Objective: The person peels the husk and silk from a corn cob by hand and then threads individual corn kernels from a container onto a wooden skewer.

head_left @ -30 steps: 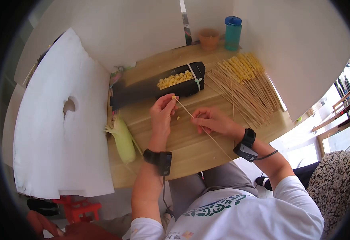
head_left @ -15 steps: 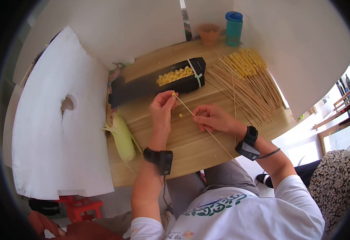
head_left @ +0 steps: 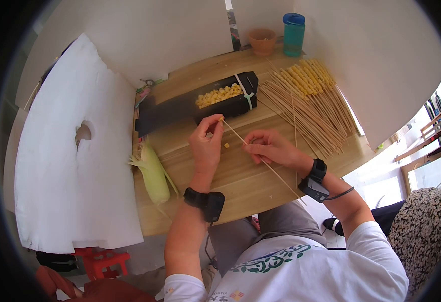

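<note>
My left hand [head_left: 206, 142] pinches a small yellow corn kernel [head_left: 221, 119] at the upper tip of a thin wooden skewer [head_left: 280, 176]. Lower down, the fingers of my right hand [head_left: 270, 147] are closed round the same skewer, which slants toward the table's front edge. One loose kernel [head_left: 226, 146] lies on the wood between my hands. Just beyond them, a black box [head_left: 230, 106] with a pale band tied round it holds a heap of yellow kernels [head_left: 219, 95].
Many bare skewers [head_left: 301, 118] and several kernel-threaded skewers [head_left: 308, 78] lie at the right. A corn cob in its husk [head_left: 155, 176] rests at left beside white foam [head_left: 54, 151]. A clay pot [head_left: 262, 44] and blue bottle [head_left: 294, 35] stand at the back. People sit on both sides.
My left wrist and forearm have shifted slightly right, and its fingers now cover more of the kernel at the skewer tip. The skewer's lower end has swung a little right.
</note>
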Motion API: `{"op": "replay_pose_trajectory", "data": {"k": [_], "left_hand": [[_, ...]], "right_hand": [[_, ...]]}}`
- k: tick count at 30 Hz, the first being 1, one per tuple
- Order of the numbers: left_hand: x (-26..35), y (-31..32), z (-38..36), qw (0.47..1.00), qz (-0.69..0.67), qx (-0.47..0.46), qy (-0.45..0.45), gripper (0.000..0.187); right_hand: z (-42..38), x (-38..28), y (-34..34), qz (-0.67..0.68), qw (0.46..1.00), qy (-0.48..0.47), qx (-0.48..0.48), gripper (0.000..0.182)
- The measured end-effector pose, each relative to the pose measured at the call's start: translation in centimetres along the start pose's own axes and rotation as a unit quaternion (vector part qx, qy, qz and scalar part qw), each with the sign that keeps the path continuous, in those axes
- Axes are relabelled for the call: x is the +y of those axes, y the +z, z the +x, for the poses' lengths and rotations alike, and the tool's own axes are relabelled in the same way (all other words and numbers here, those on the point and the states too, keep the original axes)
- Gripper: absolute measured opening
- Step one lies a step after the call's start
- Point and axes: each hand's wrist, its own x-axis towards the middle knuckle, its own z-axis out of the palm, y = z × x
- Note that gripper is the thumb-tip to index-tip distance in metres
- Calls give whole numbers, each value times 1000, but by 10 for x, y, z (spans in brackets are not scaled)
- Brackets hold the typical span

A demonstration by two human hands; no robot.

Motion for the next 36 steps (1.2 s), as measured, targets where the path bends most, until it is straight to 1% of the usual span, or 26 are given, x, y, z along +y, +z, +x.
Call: {"op": "replay_pose_trajectory", "data": {"k": [1, 3, 4, 5, 6, 7, 9, 10, 12, 13, 15, 18, 23, 25, 27, 30, 34, 36], "left_hand": [[1, 1, 1, 1000, 0, -1, 0, 16], [4, 3, 2, 994, -110, 11, 2, 16], [8, 2, 3, 994, -109, 10, 3, 16], [12, 0, 5, 978, -198, 10, -62, 17], [15, -2, 6, 950, -284, 10, -129, 19], [11, -4, 7, 950, -283, 10, -128, 19], [0, -7, 8, 895, -392, -46, -209, 24], [-3, -7, 8, 895, -392, -46, -210, 24], [-7, -6, 8, 862, -444, -32, -245, 24], [-8, -7, 9, 861, -444, -32, -245, 24], [-10, -9, 10, 837, -476, -47, -265, 22], [-10, -8, 10, 829, -490, -53, -263, 20], [-12, -8, 9, 843, -471, -69, -248, 19], [-10, -7, 7, 847, -466, -73, -247, 18], [-6, -2, 3, 847, -446, -97, -273, 17], [-3, 7, -3, 847, -444, -117, -270, 17], [-4, 11, -6, 843, -447, -121, -274, 17], [-1, 14, -9, 848, -426, -148, -277, 16]], "right_hand": [[0, 0, 0, 13, 1000, 1, -1, 15], [0, -1, 0, 25, 1000, -7, -1, 16], [-1, -2, 0, 36, 999, -15, -1, 16], [-1, -4, 0, 36, 999, -16, 0, 16], [-1, -5, 1, 32, 999, -21, 1, 16], [-1, -6, 2, 27, 999, -26, 1, 16], [-1, -5, 2, 27, 999, -21, 5, 16], [-1, -5, 2, 27, 999, -16, 10, 16], [-1, -5, 1, 22, 1000, -9, 15, 16], [-2, -5, 1, 18, 1000, -3, 20, 16], [-1, -6, 0, 12, 1000, 1, 19, 16], [-2, -5, 0, 8, 1000, 1, 21, 16], [-4, -5, 0, 3, 999, 5, 35, 17], [-2, -2, -1, 4, 999, -8, 39, 17], [-2, -2, 0, 8, 999, -14, 49, 17], [0, -1, -2, 23, 998, -19, 57, 16], [-2, -5, -3, 44, 997, -22, 56, 18], [-2, -7, -1, 59, 996, -31, 58, 19]]}}
